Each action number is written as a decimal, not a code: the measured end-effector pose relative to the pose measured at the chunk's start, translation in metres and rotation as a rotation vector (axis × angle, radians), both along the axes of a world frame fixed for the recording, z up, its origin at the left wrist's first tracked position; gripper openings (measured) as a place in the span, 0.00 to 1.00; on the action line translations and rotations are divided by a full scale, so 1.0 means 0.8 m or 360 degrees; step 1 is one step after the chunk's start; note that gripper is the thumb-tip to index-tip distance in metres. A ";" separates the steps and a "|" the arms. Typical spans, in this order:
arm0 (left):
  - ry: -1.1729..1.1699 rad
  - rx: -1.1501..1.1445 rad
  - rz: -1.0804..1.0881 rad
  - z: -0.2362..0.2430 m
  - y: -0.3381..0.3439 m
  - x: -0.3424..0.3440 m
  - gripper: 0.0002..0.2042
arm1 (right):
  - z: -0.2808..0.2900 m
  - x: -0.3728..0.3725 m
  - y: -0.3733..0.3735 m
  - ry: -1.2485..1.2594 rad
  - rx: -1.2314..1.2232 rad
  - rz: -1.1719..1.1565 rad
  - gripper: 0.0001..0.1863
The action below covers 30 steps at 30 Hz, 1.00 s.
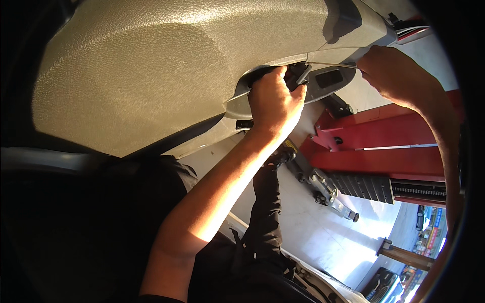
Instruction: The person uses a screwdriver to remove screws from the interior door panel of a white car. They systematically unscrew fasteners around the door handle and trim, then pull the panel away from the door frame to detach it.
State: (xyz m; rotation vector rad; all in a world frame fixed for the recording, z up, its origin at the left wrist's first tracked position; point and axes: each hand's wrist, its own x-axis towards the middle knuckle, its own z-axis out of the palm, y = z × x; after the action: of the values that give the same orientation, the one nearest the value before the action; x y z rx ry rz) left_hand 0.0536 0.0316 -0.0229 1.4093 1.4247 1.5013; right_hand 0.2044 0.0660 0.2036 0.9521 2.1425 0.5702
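Observation:
A beige car door panel (136,76) spans the upper left. My left hand (278,101) reaches to its armrest recess, fingers curled round a dark plastic part with a small lever (303,76); some fingertips are hidden inside the recess. Beside it sits a grey trim plate (333,83) with a dark rectangular opening. To the right, my right hand (391,73) is closed in a fist on one end of a thin metal rod (331,64). The rod's other end meets the panel just above the dark part. Whatever handle it has is hidden in the fist.
A red lift post (389,126) with a black ribbed pad (361,187) stands at the right. A metal lift arm (328,192) extends over the pale floor (323,237). My dark-trousered leg (265,207) is below, and a parked car (381,285) shows at lower right.

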 end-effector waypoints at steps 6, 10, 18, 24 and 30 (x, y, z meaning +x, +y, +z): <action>-0.0774 -0.0192 -0.0569 0.007 -0.002 -0.022 0.16 | 0.000 0.006 0.005 0.0126 -0.0037 0.0196 0.06; -0.1210 -0.0340 -0.0586 0.002 -0.007 -0.017 0.19 | -0.003 0.004 0.005 0.0118 0.0033 0.0059 0.04; -0.1146 -0.0282 -0.0263 -0.008 -0.010 -0.015 0.25 | 0.001 -0.024 0.017 0.0096 0.0099 0.0373 0.04; -0.1142 -0.0275 -0.0295 -0.002 -0.011 0.006 0.25 | 0.012 -0.017 0.008 -0.0329 0.0278 0.0508 0.02; -0.1176 -0.0270 -0.0275 0.001 -0.011 0.003 0.27 | 0.011 -0.022 0.027 -0.0139 0.0143 0.0092 0.03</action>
State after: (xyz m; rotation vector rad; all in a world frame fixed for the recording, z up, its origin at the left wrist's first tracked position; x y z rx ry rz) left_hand 0.0557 0.0228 -0.0225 0.7233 0.9109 1.5173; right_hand 0.1865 0.0879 0.2121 0.8993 2.0869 0.7285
